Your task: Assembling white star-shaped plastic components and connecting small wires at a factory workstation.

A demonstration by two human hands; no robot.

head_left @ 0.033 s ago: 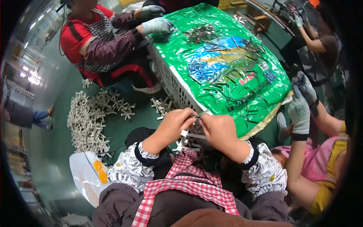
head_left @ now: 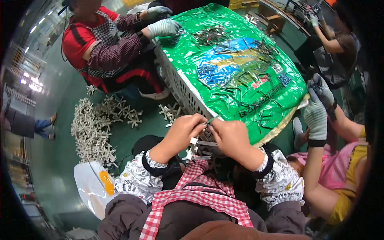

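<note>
My left hand (head_left: 185, 130) and my right hand (head_left: 232, 136) meet in front of me, just off the near corner of the table. Their fingertips pinch a thin greenish-dark strip (head_left: 213, 119) that crosses the small gap between them. What else the fingers cover is too small to make out. Below my hands hangs a cluster of pale grey branched pieces (head_left: 195, 150) with flat strip-like arms, in front of my red checked apron (head_left: 192, 173). I cannot tell whether the cluster is joined to the strip.
A green plastic sheet (head_left: 240, 106) covers a table on white perforated crates (head_left: 188, 94); small dark strips lie scattered on it. Pale branched pieces (head_left: 92, 132) are heaped on the floor to the left. Co-workers' gloved hands (head_left: 164, 28) work at the far left and right.
</note>
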